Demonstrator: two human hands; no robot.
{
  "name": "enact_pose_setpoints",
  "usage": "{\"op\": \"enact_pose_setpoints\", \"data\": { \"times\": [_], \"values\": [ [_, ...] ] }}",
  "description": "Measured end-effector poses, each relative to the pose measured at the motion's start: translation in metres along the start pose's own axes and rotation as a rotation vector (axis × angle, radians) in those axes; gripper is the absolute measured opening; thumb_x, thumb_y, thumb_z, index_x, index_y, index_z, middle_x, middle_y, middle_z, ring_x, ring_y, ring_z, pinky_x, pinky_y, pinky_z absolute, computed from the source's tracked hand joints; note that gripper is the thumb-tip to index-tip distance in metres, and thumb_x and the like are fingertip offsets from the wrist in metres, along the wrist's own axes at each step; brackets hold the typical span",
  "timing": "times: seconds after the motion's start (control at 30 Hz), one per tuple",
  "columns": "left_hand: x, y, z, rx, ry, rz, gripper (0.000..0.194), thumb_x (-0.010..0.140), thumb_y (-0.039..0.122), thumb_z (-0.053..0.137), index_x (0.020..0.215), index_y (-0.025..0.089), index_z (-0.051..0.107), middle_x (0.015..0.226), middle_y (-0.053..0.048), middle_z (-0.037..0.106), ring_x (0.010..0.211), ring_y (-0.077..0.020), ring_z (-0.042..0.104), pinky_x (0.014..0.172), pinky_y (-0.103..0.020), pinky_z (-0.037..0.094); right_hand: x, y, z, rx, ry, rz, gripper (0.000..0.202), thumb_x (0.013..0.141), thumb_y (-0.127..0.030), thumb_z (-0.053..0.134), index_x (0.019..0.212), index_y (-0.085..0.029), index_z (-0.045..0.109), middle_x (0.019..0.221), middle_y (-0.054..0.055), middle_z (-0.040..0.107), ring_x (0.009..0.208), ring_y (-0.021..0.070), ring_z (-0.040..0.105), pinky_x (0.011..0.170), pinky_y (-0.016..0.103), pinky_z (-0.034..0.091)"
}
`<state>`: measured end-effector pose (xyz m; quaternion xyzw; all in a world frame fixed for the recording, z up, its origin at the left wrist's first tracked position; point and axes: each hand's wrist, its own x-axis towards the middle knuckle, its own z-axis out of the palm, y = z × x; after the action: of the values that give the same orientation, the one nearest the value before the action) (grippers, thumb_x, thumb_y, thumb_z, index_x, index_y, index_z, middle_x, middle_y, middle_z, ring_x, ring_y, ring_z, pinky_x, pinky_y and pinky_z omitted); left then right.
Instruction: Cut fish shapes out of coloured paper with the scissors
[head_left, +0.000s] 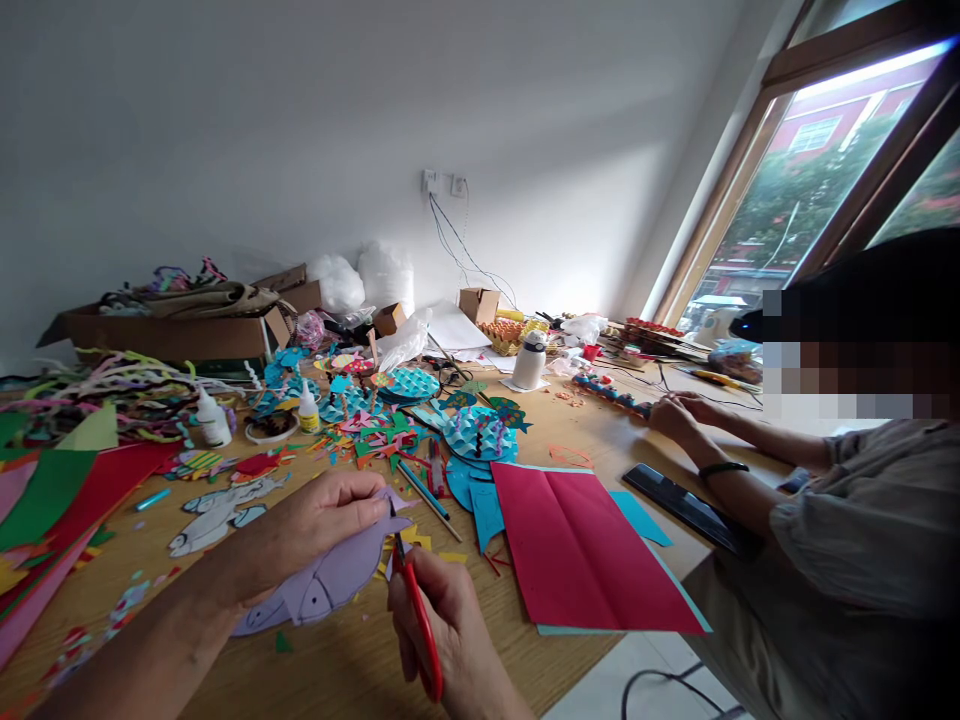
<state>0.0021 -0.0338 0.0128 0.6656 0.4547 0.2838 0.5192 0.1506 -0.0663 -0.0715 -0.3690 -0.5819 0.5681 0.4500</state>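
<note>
A purple paper fish shape (330, 585) with drawn outlines is pinched near its tail end in my left hand (315, 525). My right hand (446, 630) grips red-handled scissors (421, 630), whose blades meet the purple paper at the tail, just right of my left fingers. To the right of the scissors lies a folded red sheet (585, 545) over light blue paper. White paper fish cutouts (210, 525) rest left of my left hand. Yellow paper scraps (420, 538) lie behind the scissors.
Glue bottles (213, 418), coloured scraps (375, 435) and blue honeycomb pieces (476, 435) cover the middle. Coloured sheets (56, 510) are at left, a cardboard box (172, 335) behind. At right, a person (847, 500) works beside a black phone-like object (686, 507); a white bottle (531, 362) stands farther back.
</note>
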Motion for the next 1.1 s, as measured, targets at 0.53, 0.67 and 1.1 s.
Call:
{"op": "enact_pose_setpoints", "data": {
  "times": [0.53,0.67,1.1],
  "values": [
    [0.0017,-0.0025,0.0037,-0.004,-0.030,-0.001,0.026,0.079,0.041,0.050,0.069,0.018,0.051,0.060,0.006,0.036,0.054,-0.0101,0.031,0.047,-0.020,0.027,-0.0005,-0.0024,0.0038,0.106,-0.004,0.005,0.046,0.074,-0.060,0.051,0.060,-0.017,0.043,0.044,-0.008,0.036,0.030,0.0025,0.033,0.028,0.012,0.025],
    [0.0016,-0.0026,0.0039,-0.005,-0.032,-0.001,0.026,0.079,0.042,0.050,0.068,0.018,0.050,0.061,0.006,0.035,0.055,-0.0100,0.031,0.047,-0.020,0.027,-0.0014,-0.0054,0.0039,0.129,-0.002,0.018,0.049,0.071,-0.064,0.051,0.058,-0.017,0.042,0.043,-0.009,0.035,0.029,0.0021,0.032,0.028,0.013,0.024],
    [0.0015,-0.0050,0.0014,0.038,-0.056,0.013,0.027,0.078,0.043,0.050,0.074,0.017,0.057,0.065,0.005,0.041,0.059,-0.0109,0.036,0.052,-0.021,0.031,-0.0037,-0.0062,0.0031,0.113,-0.016,0.004,0.052,0.071,-0.066,0.049,0.054,-0.019,0.036,0.041,-0.009,0.032,0.029,0.0023,0.029,0.027,0.014,0.020]
  ]
}}
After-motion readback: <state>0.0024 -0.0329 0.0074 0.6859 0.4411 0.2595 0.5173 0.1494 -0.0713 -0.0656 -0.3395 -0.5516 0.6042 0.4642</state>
